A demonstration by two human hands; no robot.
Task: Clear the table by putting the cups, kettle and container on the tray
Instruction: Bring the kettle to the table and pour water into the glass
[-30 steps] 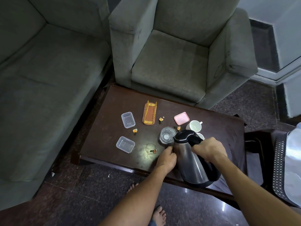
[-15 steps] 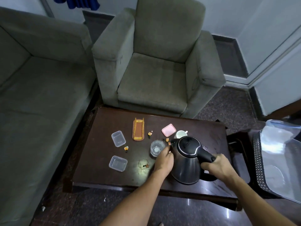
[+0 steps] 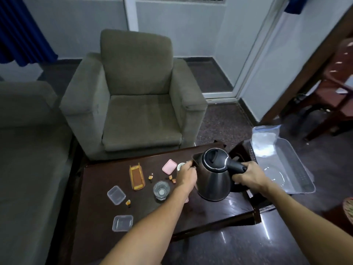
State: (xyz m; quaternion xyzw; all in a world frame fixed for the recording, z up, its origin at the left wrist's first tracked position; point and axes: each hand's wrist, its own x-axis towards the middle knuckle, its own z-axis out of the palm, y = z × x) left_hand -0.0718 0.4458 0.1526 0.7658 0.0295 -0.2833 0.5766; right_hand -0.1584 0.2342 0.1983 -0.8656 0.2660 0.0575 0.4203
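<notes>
Dark steel kettle [image 3: 213, 180], right of centre: right hand [image 3: 248, 176] grips its handle, left hand [image 3: 186, 175] curls by the spout, grip unclear. Clear plastic tray [image 3: 298, 169] at right seems empty; glass cup [image 3: 161, 190], clear containers [image 3: 116, 195] untouched.

The table [image 3: 210, 213] bears a front container [image 3: 122, 223], a rear container [image 3: 116, 195], a glass [image 3: 161, 190] and an orange holder [image 3: 136, 177]. A pink lid [image 3: 169, 166] lies beside a cup [image 3: 180, 166].
</notes>
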